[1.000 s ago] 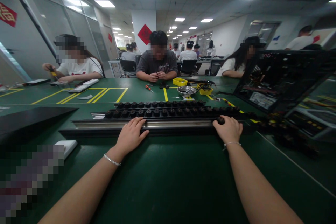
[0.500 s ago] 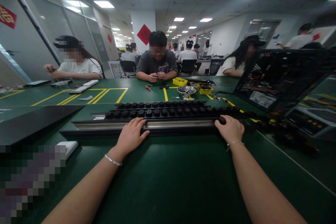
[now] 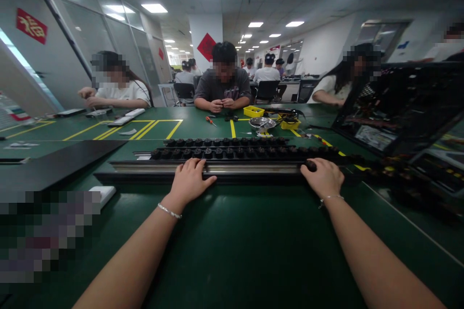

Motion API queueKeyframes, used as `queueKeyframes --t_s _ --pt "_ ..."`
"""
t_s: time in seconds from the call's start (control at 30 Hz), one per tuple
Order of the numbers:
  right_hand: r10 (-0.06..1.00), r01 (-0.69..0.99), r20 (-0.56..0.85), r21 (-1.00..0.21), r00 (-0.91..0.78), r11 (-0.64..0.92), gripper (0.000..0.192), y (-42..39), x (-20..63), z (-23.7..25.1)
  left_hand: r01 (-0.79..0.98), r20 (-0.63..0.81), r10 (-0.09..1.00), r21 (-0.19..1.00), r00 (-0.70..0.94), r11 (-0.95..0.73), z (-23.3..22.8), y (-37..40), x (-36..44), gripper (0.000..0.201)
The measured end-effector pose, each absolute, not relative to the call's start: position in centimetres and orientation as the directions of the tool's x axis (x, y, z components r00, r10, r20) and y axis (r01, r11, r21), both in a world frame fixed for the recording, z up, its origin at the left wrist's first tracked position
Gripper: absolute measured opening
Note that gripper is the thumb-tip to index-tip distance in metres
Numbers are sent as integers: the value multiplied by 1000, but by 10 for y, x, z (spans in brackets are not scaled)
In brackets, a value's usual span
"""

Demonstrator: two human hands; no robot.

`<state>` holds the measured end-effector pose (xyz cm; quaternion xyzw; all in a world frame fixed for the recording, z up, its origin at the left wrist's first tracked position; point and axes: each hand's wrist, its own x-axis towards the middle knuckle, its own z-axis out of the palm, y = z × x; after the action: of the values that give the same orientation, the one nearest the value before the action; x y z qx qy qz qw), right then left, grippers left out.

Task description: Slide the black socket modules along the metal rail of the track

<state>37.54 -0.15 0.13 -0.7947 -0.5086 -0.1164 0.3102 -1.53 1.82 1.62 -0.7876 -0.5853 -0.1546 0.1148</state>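
Observation:
Along the table in front of me lies a long black rail (image 3: 253,169) with a silvery inner channel. My left hand (image 3: 190,179) grips it left of centre, fingers over the top and thumb along the near side. Toward the rail's right end, my right hand (image 3: 325,177) is closed on a small black round piece (image 3: 311,165) at the channel; whether the piece sits inside is hidden by the fingers. Just behind are two black strips (image 3: 221,153) fitted with rows of round black sockets.
An open computer case (image 3: 377,111) stands at right beside loose cables. Farther back are a metal bowl (image 3: 261,124), yellow trays (image 3: 253,111) and an orange screwdriver (image 3: 210,120). A dark panel (image 3: 65,161) lies at left. Co-workers sit across the green table (image 3: 253,241).
The view has turned slightly left, so everything appears shifted right. Both hands keep their places on the rail, with no clear movement along it.

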Motion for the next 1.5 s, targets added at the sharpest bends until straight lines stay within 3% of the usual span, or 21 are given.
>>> queueKeyframes --t_s 0.23,0.5,0.73,1.5 --pt "744 895 512 -351 430 -276 43 -3 374 3 926 407 842 -26 354 -377 11 16 5 63" --pt "738 892 522 -375 428 -252 36 -2 377 3 940 405 856 -23 320 -340 9 16 6 59" --pt "716 887 547 -402 433 -229 53 -1 375 2 939 414 852 -14 320 -345 8 21 2 60" --pt "714 875 538 -428 448 -227 47 -2 390 3 934 404 858 25 318 -357 9 21 3 59"
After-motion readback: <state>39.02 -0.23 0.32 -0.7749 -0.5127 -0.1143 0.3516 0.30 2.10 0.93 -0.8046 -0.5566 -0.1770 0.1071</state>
